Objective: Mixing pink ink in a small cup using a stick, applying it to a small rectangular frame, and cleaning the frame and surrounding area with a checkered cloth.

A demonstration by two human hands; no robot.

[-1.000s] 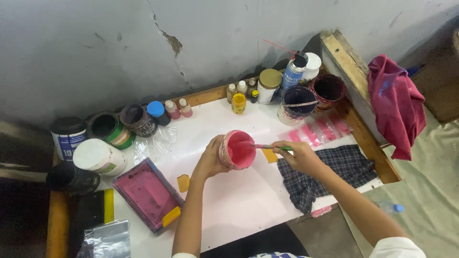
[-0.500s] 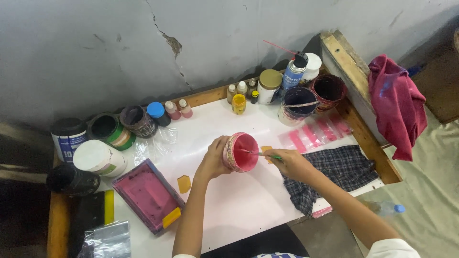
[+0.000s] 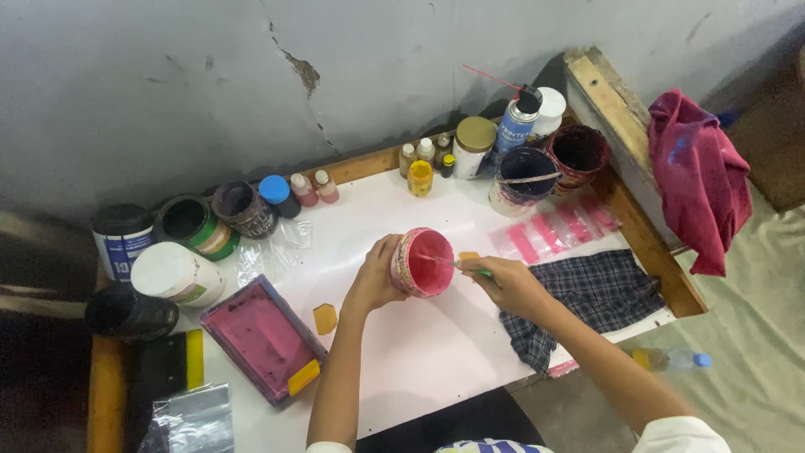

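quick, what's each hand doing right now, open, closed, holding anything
Left hand: closed around the tilted pink paint tub.
Right hand: closed on a thin stirring stick whose tip is inside the tub.

**A cracked grey wall and a white-topped work table**

A grey plastered wall [image 3: 168, 84] runs behind the table, with a dark crack [image 3: 303, 80] wandering down from its top edge. The table [image 3: 436, 352] has a white top framed by a wooden border [image 3: 654, 252], stained in places. A rough wooden beam [image 3: 608, 109] leans along its far right corner, a crimson cloth [image 3: 700, 180] draped beside it. Pale greenish floor [image 3: 746, 352] lies to the right. The light is soft and even.
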